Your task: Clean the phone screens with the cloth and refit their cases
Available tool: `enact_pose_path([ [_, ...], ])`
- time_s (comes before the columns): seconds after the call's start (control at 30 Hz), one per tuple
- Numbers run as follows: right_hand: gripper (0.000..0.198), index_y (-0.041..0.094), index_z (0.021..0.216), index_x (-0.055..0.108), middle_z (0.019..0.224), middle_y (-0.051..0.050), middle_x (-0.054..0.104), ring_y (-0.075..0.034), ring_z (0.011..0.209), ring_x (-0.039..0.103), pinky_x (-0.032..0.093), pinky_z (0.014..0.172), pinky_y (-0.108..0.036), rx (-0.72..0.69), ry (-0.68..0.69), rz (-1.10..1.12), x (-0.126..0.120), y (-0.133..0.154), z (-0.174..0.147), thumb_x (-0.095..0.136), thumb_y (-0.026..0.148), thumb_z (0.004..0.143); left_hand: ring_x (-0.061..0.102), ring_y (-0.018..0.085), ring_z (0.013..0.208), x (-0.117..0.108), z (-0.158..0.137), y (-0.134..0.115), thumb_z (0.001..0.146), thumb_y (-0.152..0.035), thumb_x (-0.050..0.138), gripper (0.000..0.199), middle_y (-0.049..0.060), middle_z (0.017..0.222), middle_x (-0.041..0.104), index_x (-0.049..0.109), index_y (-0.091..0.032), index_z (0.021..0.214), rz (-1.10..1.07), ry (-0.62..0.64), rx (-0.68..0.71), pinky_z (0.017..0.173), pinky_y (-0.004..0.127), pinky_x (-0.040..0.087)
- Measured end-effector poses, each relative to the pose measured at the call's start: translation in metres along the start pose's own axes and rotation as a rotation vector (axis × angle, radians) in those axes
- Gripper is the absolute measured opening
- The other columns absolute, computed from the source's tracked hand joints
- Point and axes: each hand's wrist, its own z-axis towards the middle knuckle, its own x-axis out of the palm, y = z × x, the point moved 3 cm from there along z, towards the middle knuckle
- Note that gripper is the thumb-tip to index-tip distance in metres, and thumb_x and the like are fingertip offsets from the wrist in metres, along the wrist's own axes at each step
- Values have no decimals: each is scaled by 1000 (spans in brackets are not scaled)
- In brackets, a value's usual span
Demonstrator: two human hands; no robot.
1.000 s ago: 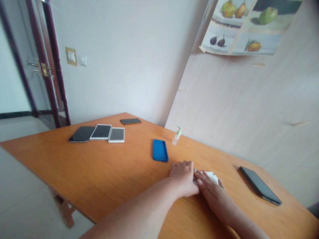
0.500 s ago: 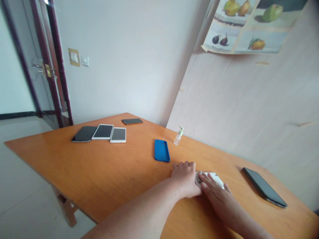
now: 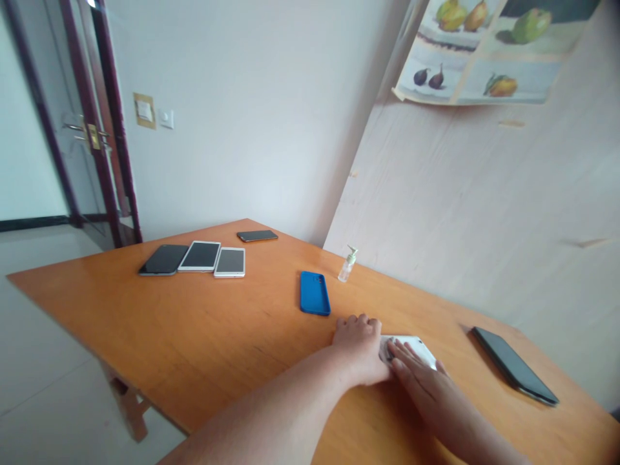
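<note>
A white phone or small tablet [image 3: 417,345] lies flat on the wooden table, partly covered by my hands. My left hand [image 3: 359,342] is closed round its left end, fingers curled at the far side. Across its face lies my right hand [image 3: 417,374], fingers straight and pressed together. A small greyish-white patch, perhaps a crumpled cloth, shows at the right fingertips; I cannot make it out clearly. Beyond my left hand rests a blue phone case [image 3: 314,294], hollow side up. Next to the case stands a small clear pump bottle [image 3: 347,266] with a pale green top.
A dark tablet [image 3: 513,365] lies on the right of the table [image 3: 227,329]. At the far left are a black tablet [image 3: 163,259], a white-framed tablet [image 3: 200,256] and a smaller white device [image 3: 230,262]. A dark phone [image 3: 257,236] lies near the back corner.
My right hand has shifted very slightly on the white device. My left hand keeps its place, and everything else on the table looks the same.
</note>
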Motion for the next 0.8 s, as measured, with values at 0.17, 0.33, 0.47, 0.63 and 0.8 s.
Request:
enact_pose_path([
  [0.17, 51, 30, 141, 48, 150, -6, 40, -28, 141, 31, 20, 112, -64, -36, -14, -64, -2, -18, -3, 24, 46, 98, 56, 32, 106, 1, 1, 1, 65, -57, 60, 55, 13, 113, 59, 57, -21, 107, 32, 10, 20, 88, 46, 46],
  [0.33, 47, 31, 134, 55, 149, -7, 40, -36, 138, 35, 24, 100, -78, -1, -1, -285, -5, -50, -2, 30, 36, 95, 55, 32, 105, 1, 1, 1, 61, -53, 63, 51, 12, 113, 58, 60, -22, 101, 52, 48, 27, 87, 45, 45],
  [0.47, 51, 28, 139, 51, 146, -7, 45, -30, 138, 37, 20, 110, -67, -43, 11, -175, -6, -11, -5, 24, 42, 98, 56, 32, 104, 1, 1, 1, 65, -60, 60, 51, 13, 112, 59, 62, -21, 99, 43, 40, 24, 87, 46, 45],
  [0.63, 49, 30, 139, 51, 147, -4, 44, -29, 137, 38, 25, 112, -62, -102, 13, -119, -10, -8, -8, 26, 43, 98, 56, 32, 104, 1, 1, 2, 67, -62, 58, 52, 13, 112, 58, 63, -22, 100, 56, 47, 31, 87, 45, 45],
  [0.8, 44, 29, 125, 63, 143, -11, 49, -39, 128, 48, 30, 95, -78, -110, 9, -366, -11, -52, -11, 36, 25, 90, 56, 30, 101, -1, 1, 1, 61, -52, 64, 47, 11, 110, 59, 63, -22, 96, 48, 48, 27, 85, 43, 46],
])
